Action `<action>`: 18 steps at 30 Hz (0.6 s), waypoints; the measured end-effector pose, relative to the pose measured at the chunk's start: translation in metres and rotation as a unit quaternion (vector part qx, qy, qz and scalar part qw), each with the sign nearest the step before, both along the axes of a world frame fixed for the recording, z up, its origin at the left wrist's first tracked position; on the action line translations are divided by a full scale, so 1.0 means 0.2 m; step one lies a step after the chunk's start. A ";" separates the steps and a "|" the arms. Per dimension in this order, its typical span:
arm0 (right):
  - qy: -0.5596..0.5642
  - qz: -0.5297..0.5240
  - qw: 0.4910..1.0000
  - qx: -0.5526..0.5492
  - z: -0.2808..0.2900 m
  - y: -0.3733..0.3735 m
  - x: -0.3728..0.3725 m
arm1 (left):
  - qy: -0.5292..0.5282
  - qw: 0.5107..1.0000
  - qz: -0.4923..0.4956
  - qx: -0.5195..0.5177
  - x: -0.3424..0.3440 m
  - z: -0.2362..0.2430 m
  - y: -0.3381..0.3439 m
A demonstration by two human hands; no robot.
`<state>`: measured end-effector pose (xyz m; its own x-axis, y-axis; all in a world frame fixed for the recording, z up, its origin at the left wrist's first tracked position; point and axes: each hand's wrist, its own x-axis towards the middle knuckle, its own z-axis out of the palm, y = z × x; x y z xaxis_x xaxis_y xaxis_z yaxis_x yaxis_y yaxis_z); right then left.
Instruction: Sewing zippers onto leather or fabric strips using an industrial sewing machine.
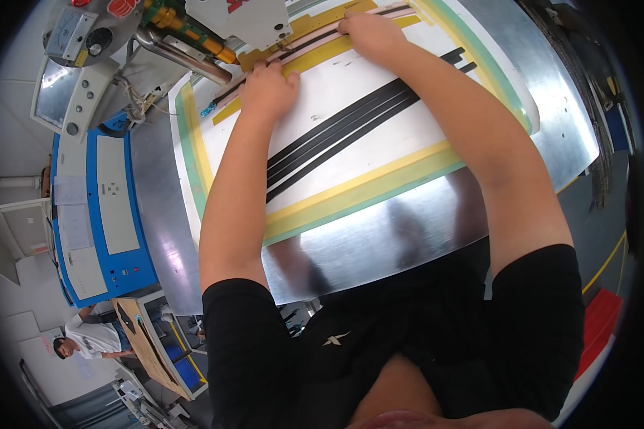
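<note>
A long thin black strip point(311, 43) lies along a pale pink band between yellow guide pieces point(322, 56) at the far side of a white board point(322, 86). My left hand point(268, 91) rests at the strip's left part, thumb held apart and fingertips touching the band's edge. Farther right, my right hand point(374, 37) has its fingers closed at the strip, their tips partly hidden. Several flat black strips point(350, 121) lie side by side across the board, under and between my forearms. A small blue tangle point(207, 109) sits at the strip's left end.
Above my left hand hang a white machine head point(240, 18) and an orange-tipped cylinder point(193, 36). A metal table point(365, 247) with yellow and green tape-edged board carries the work. At left stand a blue and white cabinet point(114, 207) and a control panel point(61, 93). A person point(93, 336) is beyond.
</note>
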<state>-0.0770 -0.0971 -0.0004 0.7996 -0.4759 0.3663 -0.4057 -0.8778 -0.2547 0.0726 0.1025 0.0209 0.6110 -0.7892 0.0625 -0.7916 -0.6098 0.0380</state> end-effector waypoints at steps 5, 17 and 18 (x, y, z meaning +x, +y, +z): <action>0.014 -0.013 1.000 0.013 -0.01 -0.01 0.00 | 0.011 1.000 -0.001 -0.005 -0.02 0.02 0.01; 0.026 0.000 1.000 0.007 -0.01 0.11 0.07 | -0.028 0.999 -0.018 -0.029 -0.11 -0.03 -0.02; 0.025 0.001 1.000 0.011 0.00 0.12 0.07 | -0.027 0.999 -0.017 -0.030 -0.12 -0.03 -0.03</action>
